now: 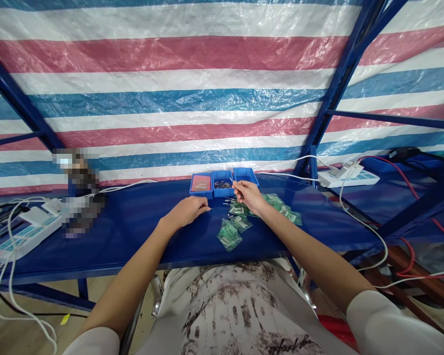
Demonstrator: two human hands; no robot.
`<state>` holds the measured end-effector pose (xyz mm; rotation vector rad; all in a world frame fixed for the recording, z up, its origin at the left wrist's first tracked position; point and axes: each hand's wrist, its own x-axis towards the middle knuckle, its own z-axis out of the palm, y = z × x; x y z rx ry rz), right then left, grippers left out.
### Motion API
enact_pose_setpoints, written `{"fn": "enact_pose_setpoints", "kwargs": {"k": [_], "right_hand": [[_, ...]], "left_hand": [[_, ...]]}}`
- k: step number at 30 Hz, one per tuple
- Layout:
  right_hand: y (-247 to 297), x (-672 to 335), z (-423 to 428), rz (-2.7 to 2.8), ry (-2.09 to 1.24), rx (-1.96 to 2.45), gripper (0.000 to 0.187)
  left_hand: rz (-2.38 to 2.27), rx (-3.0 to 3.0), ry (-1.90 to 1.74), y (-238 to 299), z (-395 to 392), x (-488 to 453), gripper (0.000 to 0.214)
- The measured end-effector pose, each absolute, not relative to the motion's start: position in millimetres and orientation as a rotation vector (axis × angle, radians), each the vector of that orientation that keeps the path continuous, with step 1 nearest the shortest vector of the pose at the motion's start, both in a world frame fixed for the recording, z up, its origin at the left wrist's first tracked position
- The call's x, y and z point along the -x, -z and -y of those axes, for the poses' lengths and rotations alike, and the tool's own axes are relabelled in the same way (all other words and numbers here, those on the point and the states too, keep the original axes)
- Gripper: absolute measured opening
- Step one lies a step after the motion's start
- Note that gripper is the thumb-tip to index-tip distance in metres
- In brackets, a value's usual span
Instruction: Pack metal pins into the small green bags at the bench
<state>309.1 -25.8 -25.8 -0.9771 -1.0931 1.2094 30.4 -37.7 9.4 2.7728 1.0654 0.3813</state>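
Observation:
My right hand (249, 195) is pinched over the front of the blue bins, its fingertips closed on a small thin pin-like piece (231, 180). Left of it, my left hand (189, 212) lies near the table top with thumb and finger together; a tiny tip shows there, too small to name. The middle blue bin (223, 194) holds many small dark metal pieces. In the left bin (199, 194) lies a reddish sheet with small pale pieces on it. Green printed plastic packets (229, 234) lie beneath and beside my right hand, with several loose thin pieces (229, 201) near them.
A third blue bin (246, 174) stands at the right of the row. White power strips lie at the left (25, 236) and right (350, 177), with loose cables. Blue frame posts (313, 162) rise before a striped tarp (192, 103). The blue table (133, 236) ends close to my body.

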Motion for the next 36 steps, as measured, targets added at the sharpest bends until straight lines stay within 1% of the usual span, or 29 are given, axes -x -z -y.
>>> {"fn": "enact_pose_setpoints", "kwargs": {"k": [4, 9, 12, 16, 21, 28, 32, 36], "right_hand": [[25, -309, 26, 1.074, -1.188, 1.001, 0.055], [22, -308, 28, 1.095, -1.17, 0.98, 0.058], [22, -305, 30, 1.211, -1.074, 0.989, 0.053], [23, -298, 36, 1.599, -0.902, 0.991, 0.04], [22, -288, 47, 1.907, -0.862, 0.899, 0.029], [18, -283, 52, 1.964, -0.887, 0.895, 0.028], [21, -284, 50, 1.929, -0.828, 0.889, 0.024], [21, -288, 49, 1.864, -0.73, 0.931, 0.022]], "left_hand": [[-1.056, -2.77, -0.397, -8, 36, -30, 0.028], [-1.052, -2.771, -0.415, -7, 36, -30, 0.026], [-1.046, -2.761, -0.425, -8, 37, -31, 0.025], [-1.01, -2.745, -0.459, -9, 37, -31, 0.026], [-0.979, -2.765, -0.507, -10, 39, -33, 0.022], [-0.923, -2.779, -0.535, -11, 44, -38, 0.021], [-1.013, -2.761, -0.505, -12, 44, -37, 0.021], [-1.105, -2.763, -0.425, -12, 44, -36, 0.017]]}}
